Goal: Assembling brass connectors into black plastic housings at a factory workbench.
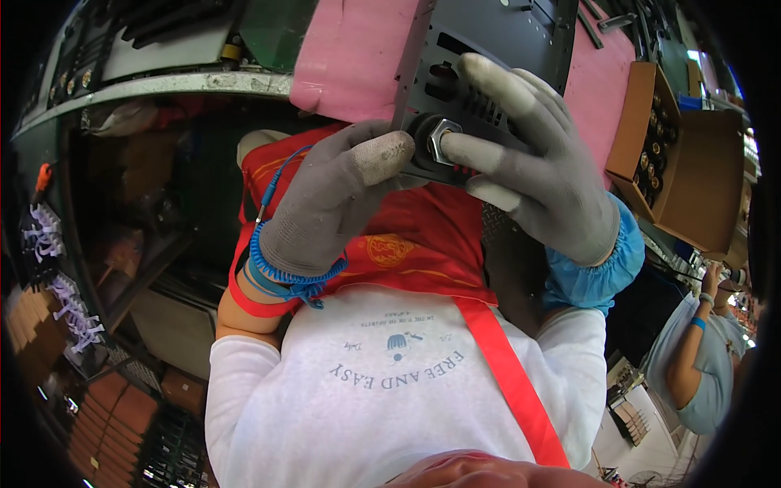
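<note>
A black metal case with slots and round cutouts lies in front of me, its near edge toward my body. At its near left corner a silver hex nut sits around a round black fitting. My left hand, in a grey glove with whitish fingertips, is closed at that corner, thumb beside the fitting; its other fingers are mostly hidden. My right hand, gloved alike, has its index fingertip on the nut and its thumb lower, by the case's edge. Its other fingers extend over the panel.
Pink padding covers the bench under the case. An open cardboard box with small dark and brass-coloured parts stands to the right. A blue coiled cord circles my left wrist. Another person's arm shows at far right.
</note>
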A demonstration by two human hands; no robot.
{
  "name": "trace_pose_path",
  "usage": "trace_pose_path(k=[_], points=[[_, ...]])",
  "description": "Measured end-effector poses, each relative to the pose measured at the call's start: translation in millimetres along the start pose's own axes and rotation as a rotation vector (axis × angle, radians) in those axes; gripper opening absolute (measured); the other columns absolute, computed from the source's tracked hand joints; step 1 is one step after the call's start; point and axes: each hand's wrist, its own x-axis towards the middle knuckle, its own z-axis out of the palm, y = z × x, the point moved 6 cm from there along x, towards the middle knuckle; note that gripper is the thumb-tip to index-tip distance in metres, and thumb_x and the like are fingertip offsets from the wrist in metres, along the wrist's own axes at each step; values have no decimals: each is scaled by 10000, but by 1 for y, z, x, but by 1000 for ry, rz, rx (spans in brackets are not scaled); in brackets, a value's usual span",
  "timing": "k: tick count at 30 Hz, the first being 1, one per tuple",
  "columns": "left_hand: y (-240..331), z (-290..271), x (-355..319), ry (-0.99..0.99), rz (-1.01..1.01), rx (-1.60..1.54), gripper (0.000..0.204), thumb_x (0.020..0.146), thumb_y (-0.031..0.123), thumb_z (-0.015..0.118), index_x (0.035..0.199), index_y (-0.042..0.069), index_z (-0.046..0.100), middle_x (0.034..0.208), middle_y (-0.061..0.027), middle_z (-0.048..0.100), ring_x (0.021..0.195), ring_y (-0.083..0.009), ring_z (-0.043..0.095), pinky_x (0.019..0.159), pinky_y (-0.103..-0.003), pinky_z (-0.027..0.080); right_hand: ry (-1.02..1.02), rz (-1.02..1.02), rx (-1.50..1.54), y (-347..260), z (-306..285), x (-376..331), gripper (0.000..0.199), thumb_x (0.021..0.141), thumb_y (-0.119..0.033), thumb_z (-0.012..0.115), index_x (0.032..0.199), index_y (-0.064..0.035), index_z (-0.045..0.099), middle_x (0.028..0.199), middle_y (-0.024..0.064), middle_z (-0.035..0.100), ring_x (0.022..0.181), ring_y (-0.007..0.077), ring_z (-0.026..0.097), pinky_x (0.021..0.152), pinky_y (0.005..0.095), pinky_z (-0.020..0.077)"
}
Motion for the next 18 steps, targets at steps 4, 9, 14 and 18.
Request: trace_pose_path(k=[4, 9, 14, 18], points=[[4, 14, 3, -94, 33, -16, 458, 973, 256, 462, 1257, -102, 497, 1190, -163, 596, 1133, -227, 570, 1043, -368, 389, 54, -84, -166, -5, 6, -6, 314, 725, -166, 733, 1010, -50, 674, 1143, 150, 636, 998, 294, 633, 956, 456, 462], [1, 10, 0, -38, -21, 37, 458, 971, 230, 438, 1278, -107, 479, 1215, -179, 578, 1163, -232, 551, 1036, -350, 407, 239, -35, -320, -12, 17, -4, 312, 716, -301, 747, 910, -91, 621, 857, 47, 597, 764, 196, 582, 830, 382, 483], [4, 13, 3, -10, 5, 10, 476, 961, 253, 467, 1289, -91, 479, 1219, -176, 575, 1175, -238, 545, 1051, -376, 389, 180, 94, -279, -3, 20, 5, 338, 811, -419, 689, 898, -101, 615, 735, 30, 535, 667, 211, 533, 660, 358, 403], [1, 5, 6, -15, 34, 2, 463, 961, 268, 487, 1259, -87, 504, 1198, -170, 590, 1158, -241, 555, 1052, -395, 387, 42, 231, 36, -1, 7, -4, 314, 799, -317, 716, 978, -69, 643, 815, 45, 598, 709, 246, 572, 699, 369, 436]])
